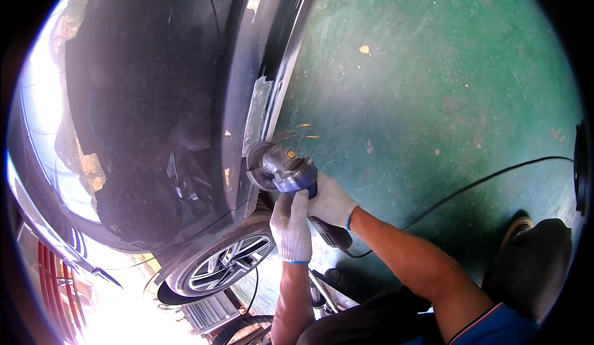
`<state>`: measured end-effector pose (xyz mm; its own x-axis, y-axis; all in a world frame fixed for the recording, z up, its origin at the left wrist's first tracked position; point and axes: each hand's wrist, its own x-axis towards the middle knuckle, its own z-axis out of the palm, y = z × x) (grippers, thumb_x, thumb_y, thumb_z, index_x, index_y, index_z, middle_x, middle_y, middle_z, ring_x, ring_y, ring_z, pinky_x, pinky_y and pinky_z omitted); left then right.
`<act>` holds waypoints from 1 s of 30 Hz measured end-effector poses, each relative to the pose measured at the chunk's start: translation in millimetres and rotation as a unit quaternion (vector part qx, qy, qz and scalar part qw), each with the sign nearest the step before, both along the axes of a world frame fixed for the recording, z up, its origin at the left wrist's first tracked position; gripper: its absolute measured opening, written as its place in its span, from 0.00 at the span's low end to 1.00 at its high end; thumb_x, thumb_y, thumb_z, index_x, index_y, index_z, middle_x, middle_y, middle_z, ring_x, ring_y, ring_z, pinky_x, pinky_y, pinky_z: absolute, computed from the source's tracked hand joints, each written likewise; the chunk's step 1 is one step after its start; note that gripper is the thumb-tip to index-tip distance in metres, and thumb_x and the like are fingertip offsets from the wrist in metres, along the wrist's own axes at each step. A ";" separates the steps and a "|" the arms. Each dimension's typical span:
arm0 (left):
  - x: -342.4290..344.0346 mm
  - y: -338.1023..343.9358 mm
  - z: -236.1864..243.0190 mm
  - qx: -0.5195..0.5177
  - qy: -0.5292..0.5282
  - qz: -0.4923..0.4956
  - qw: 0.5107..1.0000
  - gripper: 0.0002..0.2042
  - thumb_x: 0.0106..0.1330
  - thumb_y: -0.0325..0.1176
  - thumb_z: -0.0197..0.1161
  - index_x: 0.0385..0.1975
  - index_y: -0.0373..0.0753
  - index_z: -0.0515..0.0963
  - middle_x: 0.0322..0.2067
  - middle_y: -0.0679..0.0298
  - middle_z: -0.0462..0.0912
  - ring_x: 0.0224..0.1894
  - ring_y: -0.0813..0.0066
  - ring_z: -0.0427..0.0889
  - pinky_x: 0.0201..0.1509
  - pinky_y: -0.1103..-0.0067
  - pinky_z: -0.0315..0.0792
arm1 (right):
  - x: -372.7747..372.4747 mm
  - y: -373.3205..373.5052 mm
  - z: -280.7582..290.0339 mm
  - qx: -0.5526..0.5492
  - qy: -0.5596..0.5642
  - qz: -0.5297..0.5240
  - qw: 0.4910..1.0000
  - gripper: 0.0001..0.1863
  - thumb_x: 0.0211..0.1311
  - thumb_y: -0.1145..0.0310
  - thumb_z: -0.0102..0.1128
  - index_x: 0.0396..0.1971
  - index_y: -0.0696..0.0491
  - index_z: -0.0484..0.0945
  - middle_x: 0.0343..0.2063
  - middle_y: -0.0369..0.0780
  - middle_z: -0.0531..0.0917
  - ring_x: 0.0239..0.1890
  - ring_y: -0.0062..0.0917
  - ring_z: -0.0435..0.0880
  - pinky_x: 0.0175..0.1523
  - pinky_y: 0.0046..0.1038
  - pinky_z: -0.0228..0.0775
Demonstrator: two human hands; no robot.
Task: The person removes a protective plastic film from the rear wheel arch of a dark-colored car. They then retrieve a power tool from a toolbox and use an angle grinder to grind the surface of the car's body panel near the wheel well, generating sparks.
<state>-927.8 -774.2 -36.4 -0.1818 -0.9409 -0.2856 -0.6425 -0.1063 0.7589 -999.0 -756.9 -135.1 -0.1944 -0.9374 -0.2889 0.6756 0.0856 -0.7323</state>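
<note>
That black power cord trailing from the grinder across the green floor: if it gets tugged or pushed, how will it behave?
The black cord is probably floppy: it lies in a loose curve on the green floor. It looks thin, so likely light and easy to drag. It runs to the grinder held in both gloved hands, so a tug may jerk the tool.

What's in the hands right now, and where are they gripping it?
Both gloved hands hold an angle grinder: the left hand grips near its head, the right hand wraps its body, disc against the car's sill.
</note>
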 end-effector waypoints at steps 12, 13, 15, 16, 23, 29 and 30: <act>-27.4 -2.4 14.4 -0.014 0.001 -0.039 0.999 0.19 0.72 0.36 0.61 0.53 0.26 0.77 0.45 0.59 0.82 0.48 0.77 0.75 0.57 0.78 0.69 | -22.3 1.4 10.1 0.001 0.052 -0.046 0.998 0.29 0.46 0.57 0.73 0.46 0.58 0.78 0.38 0.53 0.86 0.42 0.45 0.87 0.50 0.37 0.78; -19.9 1.7 11.0 -0.016 0.014 -0.020 1.000 0.20 0.72 0.37 0.61 0.54 0.26 0.77 0.46 0.59 0.82 0.49 0.77 0.75 0.57 0.78 0.69 | -20.5 3.2 11.3 -0.003 0.050 -0.044 0.998 0.29 0.46 0.55 0.72 0.46 0.58 0.78 0.38 0.54 0.86 0.43 0.47 0.87 0.50 0.37 0.78; -8.0 2.7 5.9 -0.009 0.034 0.011 0.999 0.21 0.72 0.37 0.62 0.55 0.26 0.76 0.47 0.59 0.82 0.50 0.76 0.75 0.58 0.77 0.69 | -14.6 1.7 10.1 0.017 0.106 0.002 0.994 0.29 0.47 0.54 0.71 0.47 0.57 0.78 0.38 0.54 0.86 0.44 0.49 0.86 0.51 0.39 0.77; -3.3 4.6 4.4 -0.001 0.041 0.025 0.999 0.21 0.72 0.37 0.62 0.56 0.26 0.76 0.48 0.59 0.81 0.50 0.76 0.75 0.58 0.77 0.68 | -13.4 2.6 11.2 0.029 0.134 0.030 0.990 0.29 0.47 0.53 0.71 0.47 0.57 0.78 0.38 0.54 0.86 0.44 0.51 0.85 0.51 0.40 0.77; -1.3 5.4 8.5 -0.001 0.079 0.031 0.996 0.22 0.72 0.37 0.63 0.58 0.26 0.75 0.51 0.58 0.81 0.54 0.74 0.75 0.63 0.76 0.66 | -12.2 3.5 18.9 0.015 0.118 -0.002 0.993 0.32 0.47 0.52 0.71 0.50 0.55 0.77 0.40 0.55 0.85 0.46 0.53 0.84 0.51 0.42 0.77; -3.2 4.4 6.1 0.001 0.084 0.025 0.996 0.22 0.71 0.36 0.62 0.58 0.26 0.75 0.51 0.58 0.81 0.53 0.74 0.76 0.62 0.76 0.66 | -15.2 4.3 18.2 0.029 0.131 0.010 0.991 0.31 0.48 0.54 0.71 0.51 0.55 0.76 0.42 0.55 0.85 0.46 0.52 0.84 0.51 0.41 0.77; -4.5 4.4 4.3 0.001 0.081 0.025 0.996 0.22 0.71 0.36 0.62 0.58 0.25 0.75 0.51 0.58 0.81 0.53 0.74 0.76 0.62 0.77 0.66 | -16.5 5.2 17.6 0.025 0.108 0.003 0.994 0.31 0.48 0.54 0.72 0.51 0.55 0.76 0.41 0.54 0.85 0.46 0.51 0.84 0.51 0.40 0.77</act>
